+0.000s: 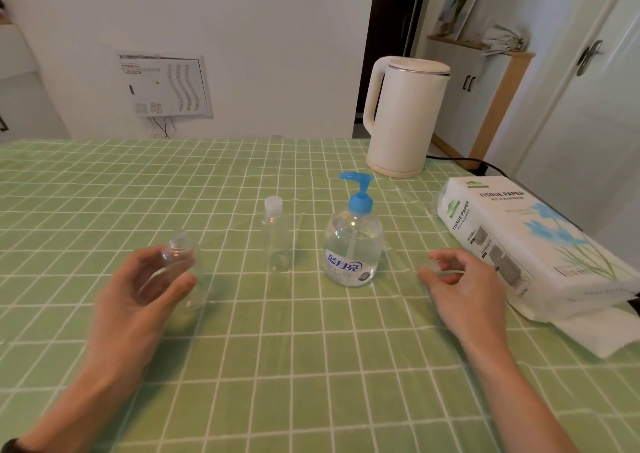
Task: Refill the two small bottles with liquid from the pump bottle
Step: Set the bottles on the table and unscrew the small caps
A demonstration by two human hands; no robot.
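Observation:
My left hand [138,289] grips a small clear bottle [178,255], tilted, with its neck uncovered. A second small clear bottle [276,237] stands upright mid-table with a white cap on. Just right of it is the pump bottle [353,244], with a blue pump head and clear liquid filling its lower part. My right hand [464,289] hovers low to the right of the pump bottle. Its fingertips pinch a small clear piece [441,267] that looks like a cap, though it is blurred.
A green checked cloth [277,348] covers the table. A cream kettle [403,116] stands at the back right with its black cord [460,159] trailing off. A white tissue paper pack [519,241] lies along the right edge, close to my right hand.

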